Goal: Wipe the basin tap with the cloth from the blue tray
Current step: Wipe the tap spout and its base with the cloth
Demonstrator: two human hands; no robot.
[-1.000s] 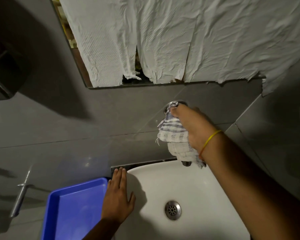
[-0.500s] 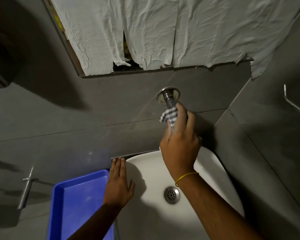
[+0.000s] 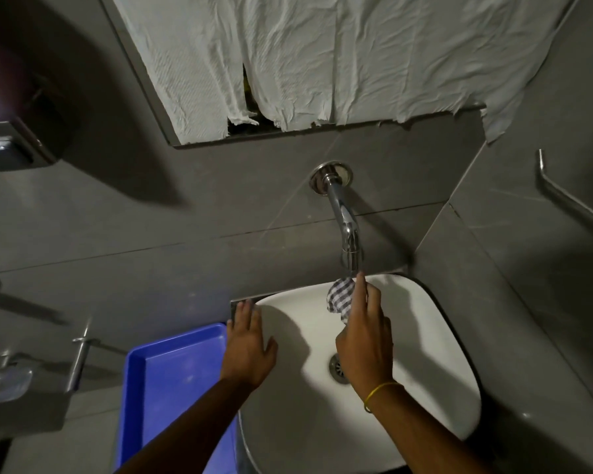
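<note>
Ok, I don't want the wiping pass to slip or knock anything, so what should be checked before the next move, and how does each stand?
1. Checked cloth gripped in right hand: ok.
2. Cloth at the spout tip of the chrome wall tap: ok; actual contact, cannot tell.
3. Left hand braced flat on the white basin rim: ok.
4. Blue plastic tray beside basin, out of the wiping path: ok.
5. Tap running: cannot tell.

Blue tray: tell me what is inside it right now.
The visible part of the blue tray holds nothing. The left forearm covers its near right corner. The cloth is in the right hand, under the tap.
</note>
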